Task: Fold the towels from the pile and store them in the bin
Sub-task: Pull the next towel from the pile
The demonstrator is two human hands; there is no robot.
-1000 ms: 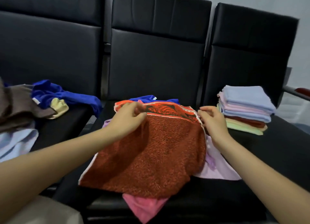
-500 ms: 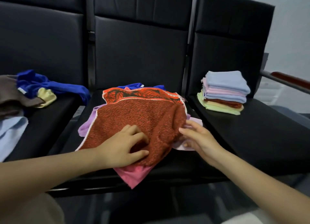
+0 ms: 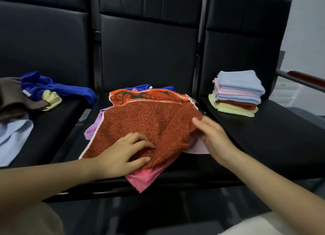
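Towel (image 3: 140, 122) of rust-red terry lies spread on the middle seat (image 3: 202, 166), on top of a pink cloth (image 3: 146, 178), a lilac cloth (image 3: 95, 127) and a blue one at the back; its patterned orange border shows along the far edge. Compared with half a second ago, its right side is now lifted and turned inward over the rest. The right hand (image 3: 212, 136) has its fingers under this raised flap, thumb side up, holding the edge loosely. The left hand (image 3: 126, 153) rests flat on the near left part, fingers slightly bent, pressing the cloth down much as before. A stack of folded towels (image 3: 237, 94) sits on the right seat (image 3: 281, 129), well apart. A loose pile (image 3: 26, 101) of brown, blue, yellow and pale blue cloths lies on the left seat (image 3: 52, 125).
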